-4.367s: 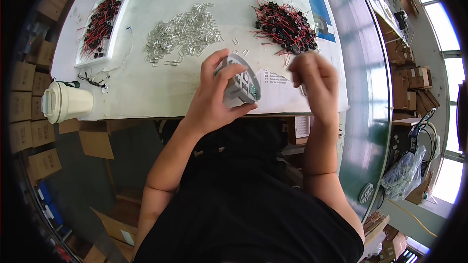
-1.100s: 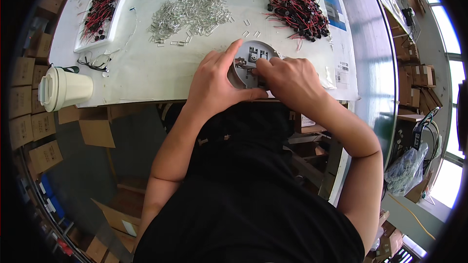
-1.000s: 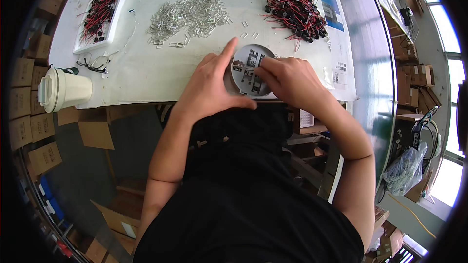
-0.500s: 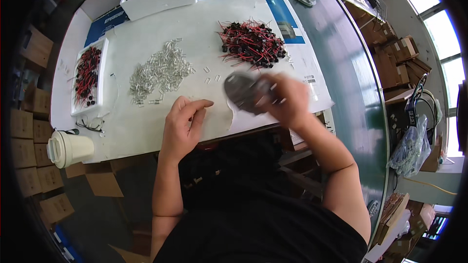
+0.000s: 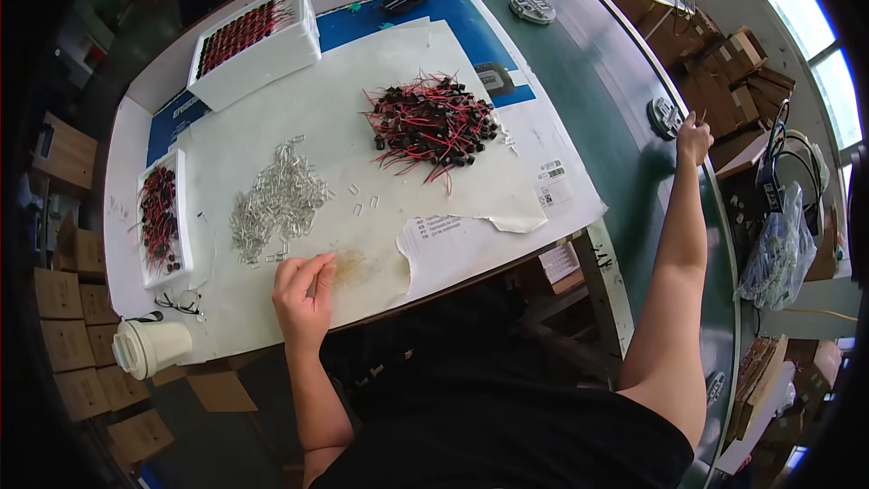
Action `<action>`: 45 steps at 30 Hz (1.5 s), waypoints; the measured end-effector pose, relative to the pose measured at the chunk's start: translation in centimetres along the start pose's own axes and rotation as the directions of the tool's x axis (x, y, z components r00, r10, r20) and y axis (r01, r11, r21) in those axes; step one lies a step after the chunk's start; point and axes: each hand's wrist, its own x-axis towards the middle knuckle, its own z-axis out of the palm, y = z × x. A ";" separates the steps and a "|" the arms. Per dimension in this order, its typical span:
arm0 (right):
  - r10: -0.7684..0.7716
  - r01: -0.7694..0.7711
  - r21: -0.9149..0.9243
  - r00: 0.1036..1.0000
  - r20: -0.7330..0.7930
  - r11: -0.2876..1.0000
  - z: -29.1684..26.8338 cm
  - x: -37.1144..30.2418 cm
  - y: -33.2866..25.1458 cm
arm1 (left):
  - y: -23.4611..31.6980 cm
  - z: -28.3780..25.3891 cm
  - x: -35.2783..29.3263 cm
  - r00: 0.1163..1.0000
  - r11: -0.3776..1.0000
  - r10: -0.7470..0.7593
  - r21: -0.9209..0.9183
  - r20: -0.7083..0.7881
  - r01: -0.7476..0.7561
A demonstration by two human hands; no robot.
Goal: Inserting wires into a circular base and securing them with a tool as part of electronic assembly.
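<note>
Out to the far right, my right hand (image 5: 693,142) is at the right edge of a round grey disc-shaped part (image 5: 664,118) lying on the green belt. Its small visible fingers look slightly apart, with nothing between them. My left hand (image 5: 303,299) hovers over the near edge of the white-covered table (image 5: 244,312), thumb pressed to the bent fingers; anything in that pinch is hidden. Beyond it lies a pile of small clear U-shaped pieces (image 5: 279,204), a few scattered to its right. Farther right is a heap of black components with red wires (image 5: 430,122).
A white foam box (image 5: 258,68) of wired components stands at the back left. A white tray (image 5: 186,217) with more is on the left, near glasses (image 5: 181,305) and a cream lidded cup (image 5: 154,349). Another grey disc (image 5: 532,7) sits farther up the green belt (image 5: 588,81).
My right hand has swung far right from above the table, and the grey disc it held now lies on the belt. My left fingers have curled in. The whole view has shifted.
</note>
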 end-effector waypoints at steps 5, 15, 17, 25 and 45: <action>-0.561 0.360 0.557 0.792 0.242 0.748 -0.1 -5.5 -13.5 | 0.9 0.0 0.2 0.996 0.995 -0.094 -0.017 0.001 0.094; -0.760 0.649 0.400 0.501 0.414 0.647 12.0 -11.3 -32.4 | 1.1 -0.1 0.2 0.994 0.997 0.043 0.065 -0.103 -0.037; -0.679 0.566 0.375 0.590 0.437 0.734 9.6 -12.6 -33.2 | 0.8 -0.1 0.0 0.992 0.999 0.047 0.025 -0.121 -0.045; -0.780 0.276 0.845 0.581 0.232 0.457 -3.7 -14.1 -30.1 | 0.1 -0.8 0.4 0.995 0.998 0.038 -0.055 -0.095 -0.044; -0.924 0.353 0.936 -0.360 0.132 -0.004 -19.3 -35.7 -32.6 | 0.6 -2.6 -0.6 0.965 0.976 0.154 -0.184 0.214 -0.115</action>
